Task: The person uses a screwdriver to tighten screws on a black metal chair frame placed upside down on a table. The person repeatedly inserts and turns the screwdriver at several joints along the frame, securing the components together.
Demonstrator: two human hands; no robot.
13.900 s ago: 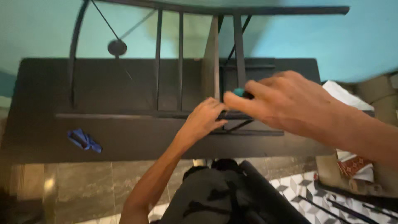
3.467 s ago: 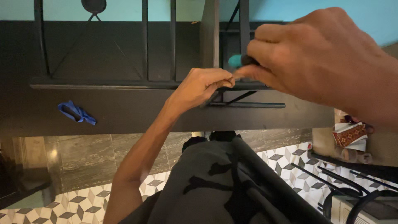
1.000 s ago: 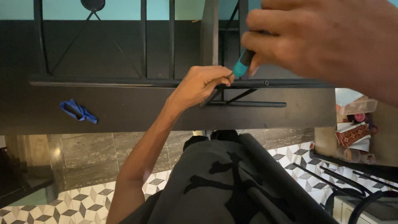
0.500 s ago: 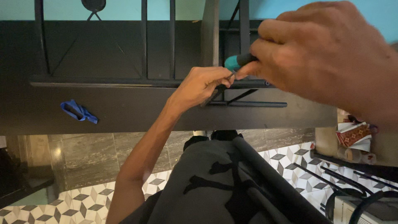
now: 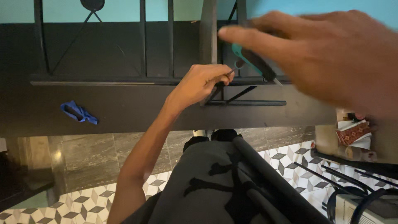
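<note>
fingers (image 5: 226,75) of the left hand (image 5: 199,85) pinched shut on something small and dark at the lower rail (image 5: 124,79) of a black metal frame (image 5: 143,45); too small to tell what it is, perhaps a screw. right hand (image 5: 327,58) above and to the right of that pinch, blurred, fingers loosely curled round a screwdriver (image 5: 253,62) with a teal and black handle, forefinger stretched out along it. the tip points down toward the rail, just right of the left fingertips, not seated. judgement: fastening step at the rail joint is in hand, part placed but driver not yet engaged. next move would call for bringing the tip squarely into the head while the left hand keeps the part steady. blue cloth (image 5: 78,113) lies well left of the joint on the dark worktop (image 5: 124,112). patterned floor tiles (image 5: 83,203) below.
</note>
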